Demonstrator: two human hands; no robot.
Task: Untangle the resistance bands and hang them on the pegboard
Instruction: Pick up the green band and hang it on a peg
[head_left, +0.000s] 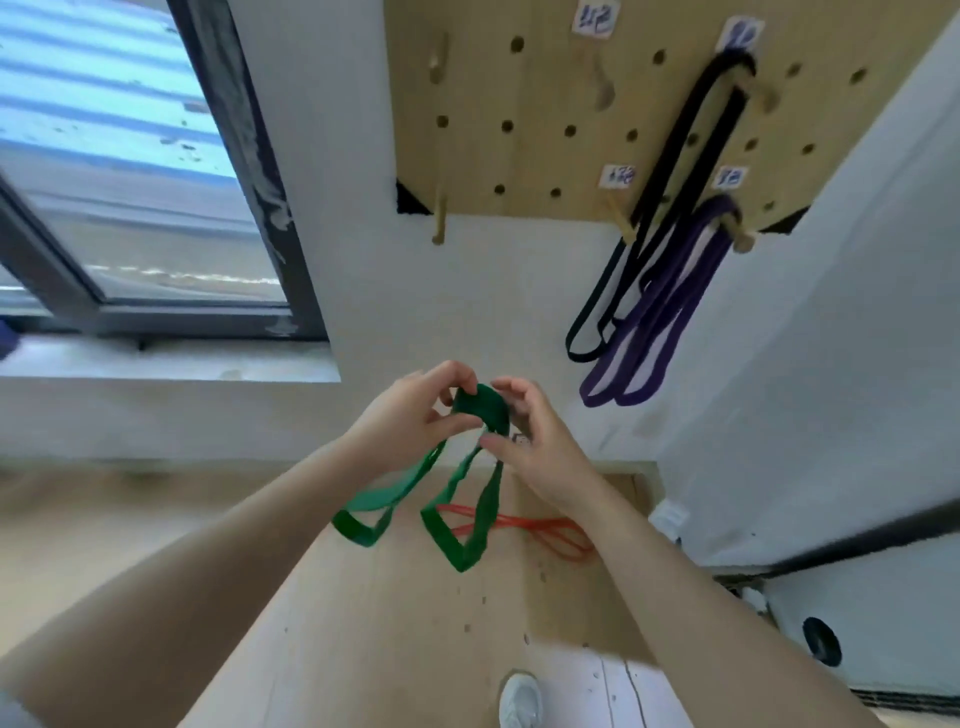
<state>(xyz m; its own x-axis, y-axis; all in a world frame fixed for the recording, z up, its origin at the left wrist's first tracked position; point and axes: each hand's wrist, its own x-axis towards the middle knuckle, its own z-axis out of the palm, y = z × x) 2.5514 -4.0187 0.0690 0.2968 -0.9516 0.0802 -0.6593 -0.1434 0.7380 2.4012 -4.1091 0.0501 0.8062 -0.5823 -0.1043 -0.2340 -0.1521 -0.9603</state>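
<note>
Green band — flat, twisted loops

Bright daylight from the window (upper left); wide-angle edges bend, slightly soft throughout.

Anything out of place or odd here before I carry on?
The red band lies loose on the wooden table, not hung. The black band overlaps the purple band on the pegboard.
</note>
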